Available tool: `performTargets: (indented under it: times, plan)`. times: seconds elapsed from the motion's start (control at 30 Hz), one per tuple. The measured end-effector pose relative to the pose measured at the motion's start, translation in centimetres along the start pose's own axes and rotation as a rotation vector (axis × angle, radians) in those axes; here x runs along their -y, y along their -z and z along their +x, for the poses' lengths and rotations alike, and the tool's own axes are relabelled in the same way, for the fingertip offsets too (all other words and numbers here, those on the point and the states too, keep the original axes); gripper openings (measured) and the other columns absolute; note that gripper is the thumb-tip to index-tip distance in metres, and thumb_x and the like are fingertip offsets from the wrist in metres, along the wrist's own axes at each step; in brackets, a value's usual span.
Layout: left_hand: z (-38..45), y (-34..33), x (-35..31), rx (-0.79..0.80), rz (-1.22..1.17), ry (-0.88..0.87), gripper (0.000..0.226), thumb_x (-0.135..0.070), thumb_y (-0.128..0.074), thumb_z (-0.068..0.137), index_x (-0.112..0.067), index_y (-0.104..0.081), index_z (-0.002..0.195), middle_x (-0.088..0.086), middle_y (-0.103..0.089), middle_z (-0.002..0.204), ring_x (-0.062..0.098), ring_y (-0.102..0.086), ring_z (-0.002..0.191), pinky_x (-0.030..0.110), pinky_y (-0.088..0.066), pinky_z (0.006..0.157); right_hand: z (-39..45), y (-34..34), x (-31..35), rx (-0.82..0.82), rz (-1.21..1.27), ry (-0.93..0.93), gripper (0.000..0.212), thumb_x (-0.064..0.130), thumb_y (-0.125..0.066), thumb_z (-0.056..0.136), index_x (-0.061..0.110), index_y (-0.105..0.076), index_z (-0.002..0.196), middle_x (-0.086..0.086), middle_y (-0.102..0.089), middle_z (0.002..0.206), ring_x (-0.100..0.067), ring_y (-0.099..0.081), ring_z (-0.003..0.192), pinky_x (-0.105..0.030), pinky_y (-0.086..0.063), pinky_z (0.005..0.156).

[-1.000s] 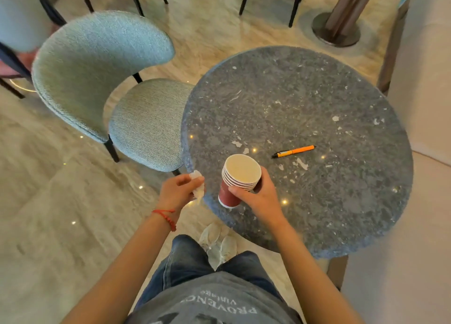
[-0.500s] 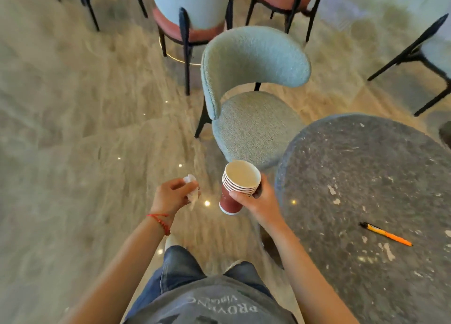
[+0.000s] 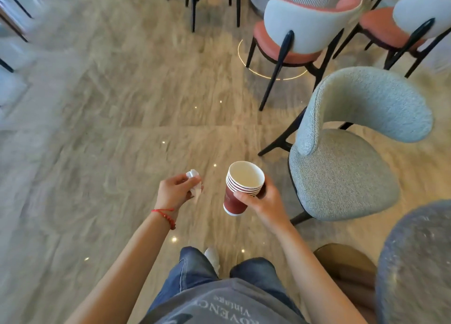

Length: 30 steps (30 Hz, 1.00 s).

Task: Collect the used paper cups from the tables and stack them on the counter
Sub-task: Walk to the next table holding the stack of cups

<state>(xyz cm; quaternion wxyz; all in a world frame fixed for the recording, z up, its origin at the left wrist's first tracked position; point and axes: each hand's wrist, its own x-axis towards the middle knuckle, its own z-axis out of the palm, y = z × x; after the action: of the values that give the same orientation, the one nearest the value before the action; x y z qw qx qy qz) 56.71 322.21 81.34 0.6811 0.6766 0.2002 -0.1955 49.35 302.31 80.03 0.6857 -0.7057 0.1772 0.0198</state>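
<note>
Carried for the counter: nested cup stack, gripped upright in my right hand; crumpled tissue, pinched in my left hand.

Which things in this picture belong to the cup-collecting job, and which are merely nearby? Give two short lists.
Belonging to the job:
stack of paper cups, gripped by the right hand

Merely nearby:
crumpled tissue in the left hand
grey chair
round table
pink-seated chairs
</note>
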Motion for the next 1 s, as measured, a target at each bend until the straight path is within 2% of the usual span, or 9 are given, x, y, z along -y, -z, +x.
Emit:
performTargets:
  times: [0.1, 0.23, 0.3, 0.47, 0.57, 0.67, 0.9, 1.0]
  plan:
    - [2.3, 0.9, -1.0, -0.016, -0.033, 0.019, 0.009, -0.008, -0.069, 0.080, -0.004, -0.067, 0.072, 0.013, -0.064, 0.074, 0.023, -0.063, 0.073, 0.034, -0.052, 0.075, 2.7, -1.3, 0.8, 0.000, -0.013, -0.001, 0.065, 0.047, -0.082, 0.053, 0.031, -0.059, 0.112, 0.011, -0.069, 0.106, -0.006, -0.064, 0.100, -0.019, -0.050, 0.079]
    - [6.0, 0.6, -2.5, -0.044, -0.055, 0.038, 0.009, -0.006, -0.067, 0.081, -0.003, -0.067, 0.073, 0.014, -0.064, 0.074, 0.023, -0.061, 0.073, 0.024, -0.053, 0.064, 7.1, -2.4, 1.9, 0.025, -0.018, -0.005, 0.065, 0.045, -0.081, 0.052, 0.031, -0.058, 0.110, 0.010, -0.068, 0.106, -0.002, -0.064, 0.098, -0.014, -0.048, 0.077]
    - [8.2, 0.1, -3.6, -0.054, -0.053, 0.043, 0.009, -0.006, -0.067, 0.081, -0.003, -0.066, 0.073, 0.014, -0.063, 0.075, 0.022, -0.060, 0.073, 0.022, -0.053, 0.062, 9.8, -2.8, 2.5, 0.052, -0.024, -0.003, 0.065, 0.044, -0.081, 0.052, 0.031, -0.057, 0.110, 0.010, -0.067, 0.107, -0.001, -0.064, 0.097, -0.012, -0.048, 0.076]
    - [15.4, -1.1, -7.3, -0.073, -0.083, 0.038, 0.008, -0.008, -0.069, 0.079, -0.002, -0.067, 0.075, 0.011, -0.066, 0.073, 0.020, -0.066, 0.068, 0.021, -0.053, 0.059, 19.0, -3.4, 4.5, 0.076, -0.017, 0.011, 0.064, 0.039, -0.082, 0.053, 0.029, -0.056, 0.111, 0.005, -0.066, 0.109, -0.004, -0.063, 0.099, -0.016, -0.049, 0.078]
    - [19.6, -2.2, -10.4, -0.111, -0.119, 0.041, 0.007, -0.007, -0.069, 0.079, -0.001, -0.067, 0.077, 0.011, -0.066, 0.074, 0.018, -0.067, 0.065, 0.018, -0.050, 0.053, 24.6, -3.2, 6.6, 0.076, -0.008, 0.032, 0.061, 0.040, -0.081, 0.052, 0.030, -0.057, 0.108, 0.010, -0.067, 0.103, 0.002, -0.063, 0.093, -0.011, -0.048, 0.073]
    - [23.3, -3.1, -13.5, -0.122, -0.123, 0.036, 0.007, -0.009, -0.070, 0.079, -0.002, -0.068, 0.080, 0.010, -0.068, 0.075, 0.016, -0.068, 0.065, 0.016, -0.049, 0.052, 29.6, -2.9, 8.8, 0.084, -0.015, 0.047, 0.058, 0.029, -0.082, 0.058, 0.028, -0.057, 0.111, 0.009, -0.067, 0.105, 0.001, -0.064, 0.094, -0.010, -0.048, 0.074]
    - [31.5, -3.6, -20.2, -0.111, -0.162, 0.021, 0.007, -0.010, -0.069, 0.080, -0.003, -0.068, 0.078, 0.004, -0.070, 0.066, 0.014, -0.069, 0.063, 0.020, -0.055, 0.060, 39.8, -5.4, 12.7, 0.113, -0.032, 0.050, 0.058, 0.027, -0.080, 0.060, 0.025, -0.056, 0.114, 0.007, -0.066, 0.108, -0.001, -0.063, 0.097, -0.012, -0.048, 0.077]
    - [36.8, -3.2, -23.5, -0.101, -0.154, 0.012, 0.009, -0.010, -0.069, 0.081, -0.002, -0.067, 0.076, 0.005, -0.068, 0.065, 0.015, -0.068, 0.062, 0.021, -0.055, 0.062, 45.6, -7.4, 13.9, 0.112, -0.021, 0.044, 0.056, 0.025, -0.080, 0.060, 0.026, -0.057, 0.111, 0.004, -0.067, 0.110, -0.008, -0.064, 0.101, -0.018, -0.050, 0.081]
